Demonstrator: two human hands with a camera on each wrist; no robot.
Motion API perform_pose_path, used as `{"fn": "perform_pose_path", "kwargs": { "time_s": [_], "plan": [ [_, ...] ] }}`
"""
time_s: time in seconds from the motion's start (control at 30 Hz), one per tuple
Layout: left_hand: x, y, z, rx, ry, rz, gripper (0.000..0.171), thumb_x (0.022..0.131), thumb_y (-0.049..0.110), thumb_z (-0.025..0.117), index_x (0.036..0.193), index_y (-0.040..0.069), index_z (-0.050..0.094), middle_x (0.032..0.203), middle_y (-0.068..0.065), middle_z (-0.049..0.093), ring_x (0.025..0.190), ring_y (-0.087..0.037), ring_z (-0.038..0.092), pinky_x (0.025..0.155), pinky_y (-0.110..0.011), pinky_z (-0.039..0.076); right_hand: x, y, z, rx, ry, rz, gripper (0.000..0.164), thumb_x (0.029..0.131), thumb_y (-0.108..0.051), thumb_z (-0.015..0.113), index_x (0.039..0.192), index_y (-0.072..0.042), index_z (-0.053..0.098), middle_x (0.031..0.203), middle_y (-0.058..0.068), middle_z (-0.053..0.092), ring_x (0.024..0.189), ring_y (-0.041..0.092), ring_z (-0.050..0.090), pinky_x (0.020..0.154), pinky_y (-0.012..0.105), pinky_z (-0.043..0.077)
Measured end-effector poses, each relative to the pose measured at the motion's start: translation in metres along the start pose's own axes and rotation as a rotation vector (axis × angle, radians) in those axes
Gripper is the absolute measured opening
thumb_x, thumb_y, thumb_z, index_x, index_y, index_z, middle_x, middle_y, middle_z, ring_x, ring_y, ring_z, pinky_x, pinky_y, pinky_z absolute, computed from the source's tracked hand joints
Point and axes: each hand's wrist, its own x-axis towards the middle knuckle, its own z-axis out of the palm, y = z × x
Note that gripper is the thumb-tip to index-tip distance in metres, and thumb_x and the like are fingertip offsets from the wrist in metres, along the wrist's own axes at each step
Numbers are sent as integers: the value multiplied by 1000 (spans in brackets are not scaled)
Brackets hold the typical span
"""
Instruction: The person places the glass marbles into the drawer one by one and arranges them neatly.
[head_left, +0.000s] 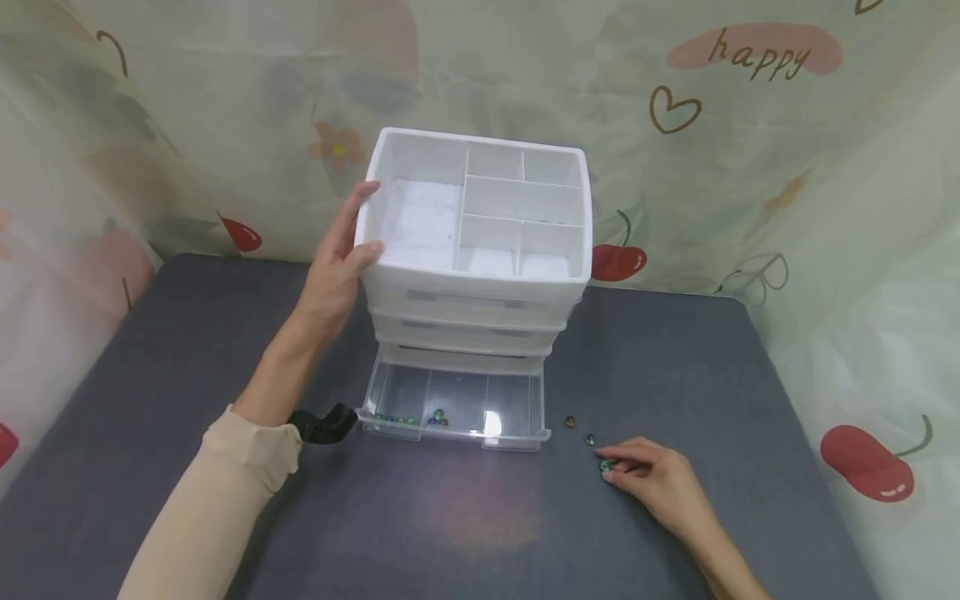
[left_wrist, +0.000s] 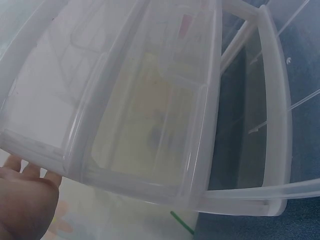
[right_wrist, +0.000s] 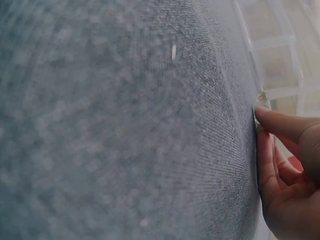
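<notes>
A white plastic drawer organizer (head_left: pixel 480 287) with a divided top tray stands toward the back of the table. My left hand (head_left: pixel 337 267) holds its left side, with thumb and finger at the top rim; the left wrist view shows fingertips (left_wrist: pixel 31 171) against the side. The clear bottom drawer (head_left: pixel 457 392) is pulled out, with several small glass marbles (head_left: pixel 438 415) in its left and middle compartments. On the table to the right, my right hand (head_left: pixel 660 483) pinches a green glass marble (head_left: pixel 606 467). Just beyond it lie a clear marble (head_left: pixel 590 439) and an amber marble (head_left: pixel 570 422).
The dark grey table (head_left: pixel 465 517) spreads around the organizer. A printed curtain (head_left: pixel 510 75) hangs behind and along both sides. A black strap piece (head_left: pixel 324 425) sits by the left forearm, near the drawer's left corner.
</notes>
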Motion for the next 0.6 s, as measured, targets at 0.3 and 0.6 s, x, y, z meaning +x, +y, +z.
{"fn": "perform_pose_path", "kwargs": {
  "time_s": [0.3,0.6],
  "plan": [
    [2,1,3,7,-15,9,60,94,-5,43,150,16,38,158,2,26,129,-22,30,96,-30,35,2,2,1,-39,31,-62,23,77,-10,84,97,-20,81,90,-6,69,69,4,62,63,24,51],
    [2,-1,3,8,3,-14,61,94,-6,40,150,16,38,159,2,24,130,-20,30,96,-30,35,4,7,-4,61,-18,-37,19,84,-19,79,103,-21,79,95,-5,71,75,9,64,66,26,52]
  ]
}}
